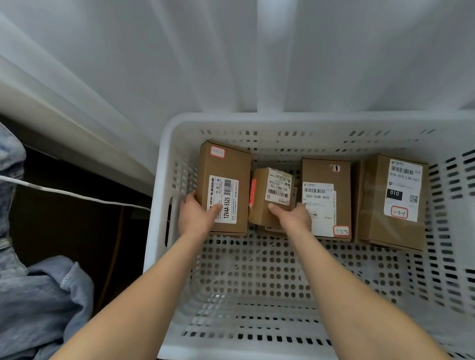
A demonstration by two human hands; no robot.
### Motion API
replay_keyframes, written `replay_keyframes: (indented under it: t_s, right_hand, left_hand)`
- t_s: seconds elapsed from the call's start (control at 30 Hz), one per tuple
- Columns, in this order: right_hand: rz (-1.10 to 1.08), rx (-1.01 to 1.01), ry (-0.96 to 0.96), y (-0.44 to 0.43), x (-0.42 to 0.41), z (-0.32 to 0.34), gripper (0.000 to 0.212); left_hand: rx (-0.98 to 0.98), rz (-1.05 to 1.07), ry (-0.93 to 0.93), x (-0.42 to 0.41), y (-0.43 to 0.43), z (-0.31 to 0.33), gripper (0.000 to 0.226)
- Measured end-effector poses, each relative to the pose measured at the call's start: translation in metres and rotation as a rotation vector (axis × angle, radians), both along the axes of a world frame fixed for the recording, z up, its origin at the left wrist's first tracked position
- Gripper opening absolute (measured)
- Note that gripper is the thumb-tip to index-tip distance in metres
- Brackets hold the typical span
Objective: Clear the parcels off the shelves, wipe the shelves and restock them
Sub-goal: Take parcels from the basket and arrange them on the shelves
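Probably restocking: tall parcel (223, 187) is clasped by left hand (196, 218), small parcel (271, 197) by right hand (292, 220); lifting from the basket (267, 117) is needed.

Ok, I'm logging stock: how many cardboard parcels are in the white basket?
4, in a row at the far wall of the basket: leftmost parcel, gripped by the left hand; small parcel, gripped by the right hand; third parcel; rightmost parcel. More may hide beneath.

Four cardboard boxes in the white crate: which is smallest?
The second brown cardboard box from the left, held by the right hand. The leftmost box, gripped by the left hand, and the two rightmost are clearly longer.
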State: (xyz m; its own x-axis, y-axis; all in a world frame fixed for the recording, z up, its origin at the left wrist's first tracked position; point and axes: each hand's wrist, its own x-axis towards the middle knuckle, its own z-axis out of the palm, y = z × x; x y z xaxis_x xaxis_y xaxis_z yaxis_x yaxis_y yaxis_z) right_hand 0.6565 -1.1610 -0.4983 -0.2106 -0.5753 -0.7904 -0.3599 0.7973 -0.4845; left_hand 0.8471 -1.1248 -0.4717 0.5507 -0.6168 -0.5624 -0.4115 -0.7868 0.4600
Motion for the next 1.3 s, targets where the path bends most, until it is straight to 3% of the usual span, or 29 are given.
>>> replay_keyframes:
  t_s: [0.2, 0.37, 0.43, 0.57, 0.77, 0.9, 1.1, 1.3]
  right_hand:
    - [-0.194, -0.002, -0.212, 0.005, -0.007, 0.003, 0.071]
    - [-0.202, -0.019, -0.269, 0.014, -0.017, 0.023, 0.068]
    - [-0.218, -0.017, -0.308, 0.015, -0.024, 0.042, 0.065]
    - [-0.217, -0.035, -0.361, 0.015, -0.051, 0.098, 0.041]
    - [-0.263, -0.082, -0.47, 0.026, -0.088, 0.169, 0.053]
    - [-0.28, -0.134, -0.575, 0.036, -0.104, 0.209, 0.054]
    - [-0.404, -0.261, -0.623, 0.059, -0.119, 0.257, 0.051]
    - [-0.52, -0.401, -0.576, 0.1, -0.118, 0.283, 0.048]
  left_hand:
    - [-0.028, 0.08, 0.124, 0.004, 0.01, 0.006, 0.072]
    - [-0.053, 0.102, 0.165, -0.004, 0.019, 0.029, 0.062]
    - [-0.072, 0.084, 0.186, -0.008, 0.018, 0.046, 0.065]
    - [-0.087, 0.038, 0.275, -0.019, 0.01, 0.095, 0.07]
    - [-0.09, -0.004, 0.465, -0.033, 0.006, 0.171, 0.052]
    - [-0.117, -0.056, 0.507, -0.041, 0.005, 0.208, 0.047]
    - [-0.066, -0.231, 0.577, -0.043, 0.007, 0.249, 0.062]
    - [-0.07, -0.425, 0.665, -0.047, 0.016, 0.277, 0.06]
